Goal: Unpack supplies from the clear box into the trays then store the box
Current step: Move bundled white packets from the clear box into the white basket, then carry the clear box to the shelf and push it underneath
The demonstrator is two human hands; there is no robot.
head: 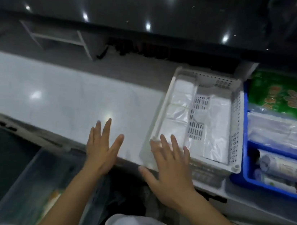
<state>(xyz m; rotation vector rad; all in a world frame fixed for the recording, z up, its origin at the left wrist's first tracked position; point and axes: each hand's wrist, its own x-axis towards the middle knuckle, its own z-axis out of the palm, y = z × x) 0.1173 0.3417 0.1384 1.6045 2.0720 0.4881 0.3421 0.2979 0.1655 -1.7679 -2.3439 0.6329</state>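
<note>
two hands are out in front of you at lower centre of the frame, both with fingers straight and spread, holding nothing. your left hand (102, 147) hovers palm down over the near edge of the white table (56, 92); whether it touches the surface cannot be told. your right hand (167, 168) lies over the near left corner of the white perforated tray (236, 127), fingertips reaching past its rim; contact there is blurred. inside that tray, right of centre, lie flat packs of clear plastic bags (180, 105) along its left side and more on its right, with the slotted floor bare between them. just beside the tray, at the right edge of the frame, a blue tray (246, 125) holds a green printed packet (282, 94) at the top, clear wrapped packs in the middle and rolls (285, 168) nearer you. the clear box (26, 187) sits low at the lower left, below the table edge, with something pale inside, too blurred to name.
</note>
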